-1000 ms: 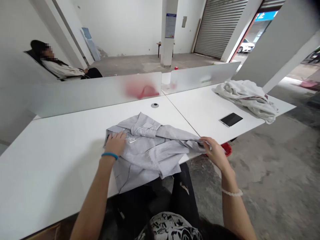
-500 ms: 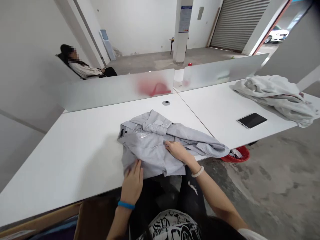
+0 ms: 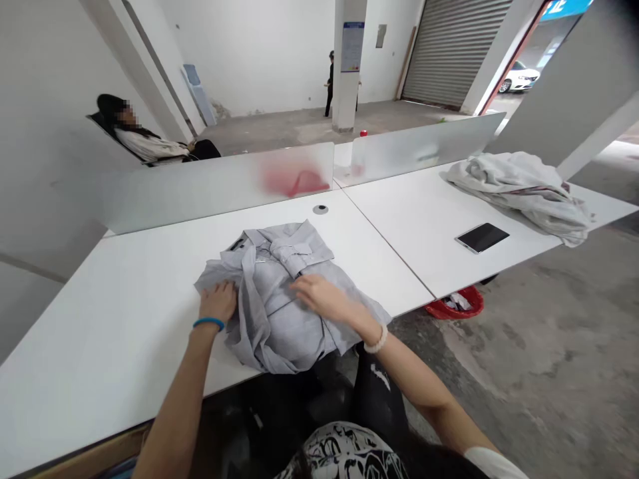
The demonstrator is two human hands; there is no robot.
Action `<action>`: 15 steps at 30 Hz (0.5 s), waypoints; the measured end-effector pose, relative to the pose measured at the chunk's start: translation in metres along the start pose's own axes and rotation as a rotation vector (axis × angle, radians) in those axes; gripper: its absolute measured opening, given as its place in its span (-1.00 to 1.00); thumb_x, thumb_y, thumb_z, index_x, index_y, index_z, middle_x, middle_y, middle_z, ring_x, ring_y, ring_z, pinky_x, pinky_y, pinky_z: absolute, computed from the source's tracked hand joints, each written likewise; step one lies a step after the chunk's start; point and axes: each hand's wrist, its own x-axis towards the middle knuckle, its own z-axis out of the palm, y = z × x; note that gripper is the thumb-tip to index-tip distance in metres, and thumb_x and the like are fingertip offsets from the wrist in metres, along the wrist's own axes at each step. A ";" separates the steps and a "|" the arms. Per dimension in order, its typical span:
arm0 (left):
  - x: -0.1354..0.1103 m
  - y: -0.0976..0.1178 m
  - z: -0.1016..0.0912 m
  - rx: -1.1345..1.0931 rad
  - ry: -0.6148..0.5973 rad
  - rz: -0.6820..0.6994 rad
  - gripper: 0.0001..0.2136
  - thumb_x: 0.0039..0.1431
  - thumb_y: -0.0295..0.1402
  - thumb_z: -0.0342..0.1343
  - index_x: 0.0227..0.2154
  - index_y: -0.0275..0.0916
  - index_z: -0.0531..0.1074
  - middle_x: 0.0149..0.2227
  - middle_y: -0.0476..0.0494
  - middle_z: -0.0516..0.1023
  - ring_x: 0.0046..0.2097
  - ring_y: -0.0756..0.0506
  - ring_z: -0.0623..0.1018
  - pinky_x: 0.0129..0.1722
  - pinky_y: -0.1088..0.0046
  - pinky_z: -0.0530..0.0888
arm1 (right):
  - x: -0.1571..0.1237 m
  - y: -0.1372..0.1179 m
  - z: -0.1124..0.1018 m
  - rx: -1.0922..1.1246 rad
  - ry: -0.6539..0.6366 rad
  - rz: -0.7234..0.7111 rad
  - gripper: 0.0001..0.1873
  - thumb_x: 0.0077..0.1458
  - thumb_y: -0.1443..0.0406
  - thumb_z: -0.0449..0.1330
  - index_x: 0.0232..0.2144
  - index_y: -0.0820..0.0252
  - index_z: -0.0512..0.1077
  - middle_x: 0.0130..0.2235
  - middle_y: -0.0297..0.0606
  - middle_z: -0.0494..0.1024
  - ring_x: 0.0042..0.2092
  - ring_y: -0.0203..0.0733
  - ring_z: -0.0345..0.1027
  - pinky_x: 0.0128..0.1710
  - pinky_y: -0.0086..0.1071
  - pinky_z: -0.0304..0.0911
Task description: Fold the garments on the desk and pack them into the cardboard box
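Note:
A grey button-up shirt (image 3: 294, 326) lies rumpled on the white table, its collar towards the far side and its lower edge at the table's near edge. My left hand (image 3: 218, 301), with a blue band at the wrist, is closed on a part of the shirt that is drawn out to the left. Its fingertips are partly hidden in the cloth. Over the middle of the shirt is my right hand (image 3: 322, 297), wearing a pale beaded bracelet. Its fingers are stretched out, and I cannot tell whether they touch the fabric.
A tablet (image 3: 482, 237) and a heap of white cloth (image 3: 524, 189) lie on the right of the table (image 3: 124, 319). Frosted dividers (image 3: 219, 183) stand along its back. A red-lined bin (image 3: 456, 305) is below. One person sits beyond the divider; another stands by the pillar.
My left hand has moved left and away from me, and part of the shirt is now spread that way. My right hand has shifted slightly left. The shirt's right-hand part has drawn in.

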 end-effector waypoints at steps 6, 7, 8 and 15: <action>-0.074 0.061 0.046 -0.186 0.191 0.084 -0.57 0.24 -0.19 -0.19 -0.03 -0.37 0.38 0.13 -0.39 0.38 0.23 -0.32 0.26 0.20 -0.02 0.16 | 0.059 0.075 -0.017 -0.302 0.140 0.500 -0.50 0.29 0.09 -0.06 0.05 0.39 0.30 -0.02 0.09 0.47 -0.02 -0.07 0.38 -0.08 -0.33 0.22; -0.083 0.069 0.050 -0.244 0.210 0.118 -0.61 0.23 -0.22 -0.17 -0.07 -0.33 0.41 0.11 -0.36 0.41 0.23 -0.32 0.26 0.20 -0.02 0.16 | 0.066 0.079 -0.012 -0.313 0.112 0.509 -0.50 0.26 0.06 -0.03 -0.01 0.39 0.35 -0.07 0.10 0.50 -0.05 -0.05 0.40 -0.11 -0.33 0.23; -0.089 0.074 0.051 -0.319 0.223 0.147 -0.65 0.21 -0.24 -0.16 -0.11 -0.28 0.43 0.07 -0.33 0.45 0.21 -0.30 0.29 0.20 0.00 0.17 | 0.071 0.080 -0.005 -0.312 0.089 0.495 -0.53 0.24 0.06 0.01 -0.10 0.38 0.40 -0.12 0.10 0.52 -0.08 -0.03 0.41 -0.13 -0.32 0.23; -0.146 0.037 0.001 -0.966 0.098 -0.049 -0.83 0.03 -0.21 -0.03 -0.54 -0.19 0.28 -0.51 -0.03 0.39 -0.45 -0.06 0.41 -0.42 0.42 0.42 | 0.080 0.079 -0.031 -0.213 0.158 0.341 -0.73 0.24 0.19 0.00 -0.30 0.24 0.41 -0.32 -0.21 0.54 -0.28 -0.23 0.38 -0.27 -0.41 0.22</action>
